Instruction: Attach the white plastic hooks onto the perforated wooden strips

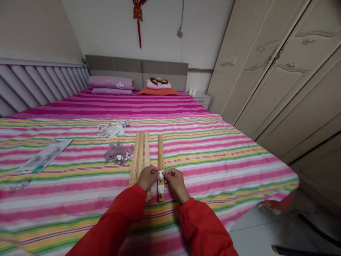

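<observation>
Three long wooden strips with rows of holes lie on the striped bedspread, two side by side (140, 153) and one apart (160, 149) to their right. My left hand (147, 178) and my right hand (174, 182), both in red sleeves, meet over the near end of the single strip. Their fingers pinch a small white hook (161, 174) against it. A second white hook (161, 190) sits on the same strip just below, nearer to me.
A pile of small clear bags with white parts (118, 153) lies left of the strips, more bags (110, 130) behind them. A flat packet (42, 156) lies far left. Pillows (112, 83) rest at the headboard. A wardrobe (279, 71) stands along the right side.
</observation>
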Available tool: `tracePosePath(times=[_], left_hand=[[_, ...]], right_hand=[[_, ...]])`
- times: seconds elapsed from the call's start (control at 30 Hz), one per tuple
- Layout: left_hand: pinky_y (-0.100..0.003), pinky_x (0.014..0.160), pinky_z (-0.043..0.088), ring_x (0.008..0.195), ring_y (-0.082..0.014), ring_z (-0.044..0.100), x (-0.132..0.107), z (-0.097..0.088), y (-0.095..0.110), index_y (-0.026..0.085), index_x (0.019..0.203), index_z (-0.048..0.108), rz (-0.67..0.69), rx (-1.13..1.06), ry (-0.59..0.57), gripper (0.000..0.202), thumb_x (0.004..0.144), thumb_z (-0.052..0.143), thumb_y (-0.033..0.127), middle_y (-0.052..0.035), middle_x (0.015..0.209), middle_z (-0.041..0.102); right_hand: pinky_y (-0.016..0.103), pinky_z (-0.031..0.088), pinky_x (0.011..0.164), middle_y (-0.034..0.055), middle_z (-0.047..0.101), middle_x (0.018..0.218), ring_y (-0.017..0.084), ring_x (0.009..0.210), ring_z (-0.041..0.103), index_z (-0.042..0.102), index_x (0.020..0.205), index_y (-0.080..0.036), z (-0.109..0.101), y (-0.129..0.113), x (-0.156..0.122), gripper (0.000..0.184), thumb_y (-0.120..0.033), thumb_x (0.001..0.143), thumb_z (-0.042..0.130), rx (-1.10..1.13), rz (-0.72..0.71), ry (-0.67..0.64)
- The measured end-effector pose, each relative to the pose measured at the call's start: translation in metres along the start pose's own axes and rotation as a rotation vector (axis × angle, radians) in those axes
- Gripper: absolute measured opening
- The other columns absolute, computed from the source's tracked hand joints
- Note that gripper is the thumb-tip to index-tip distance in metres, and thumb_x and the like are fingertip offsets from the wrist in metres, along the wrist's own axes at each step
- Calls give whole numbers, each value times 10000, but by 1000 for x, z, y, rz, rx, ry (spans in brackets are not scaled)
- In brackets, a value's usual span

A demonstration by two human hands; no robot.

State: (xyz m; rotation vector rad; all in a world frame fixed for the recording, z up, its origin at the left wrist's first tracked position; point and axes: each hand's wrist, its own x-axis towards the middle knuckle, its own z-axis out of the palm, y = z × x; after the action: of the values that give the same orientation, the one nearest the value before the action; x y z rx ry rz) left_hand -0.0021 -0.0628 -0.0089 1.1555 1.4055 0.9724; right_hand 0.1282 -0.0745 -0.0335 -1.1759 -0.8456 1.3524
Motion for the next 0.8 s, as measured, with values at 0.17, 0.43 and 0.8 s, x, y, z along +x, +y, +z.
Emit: tracePosePath(times=[0.17,0.43,0.8], left_hand=[[-233,514,402,497,-118,535,-5,1,7,166,627,619,39,113,59,83,546,631,182,30,510,584],[-231,558,402,558,-132,550,-2,3,0,176,614,631,97,190,104,35,585,612,168,19,534,595],[-227,591,399,583,-125,553,1,6,-8,176,612,626,156,302,142,96,606,586,90,13,579,611]], right_hand=[[188,350,316,-46,544,384,81,318,448,597,560,-158,0,2,-1,202,-310,535,728,-16,5,15],[190,339,304,-42,542,381,90,316,454,593,545,-166,1,2,0,197,-310,532,727,-42,13,38],[188,338,297,-48,538,381,88,316,453,586,555,-164,1,9,2,193,-301,540,721,-60,8,55]])
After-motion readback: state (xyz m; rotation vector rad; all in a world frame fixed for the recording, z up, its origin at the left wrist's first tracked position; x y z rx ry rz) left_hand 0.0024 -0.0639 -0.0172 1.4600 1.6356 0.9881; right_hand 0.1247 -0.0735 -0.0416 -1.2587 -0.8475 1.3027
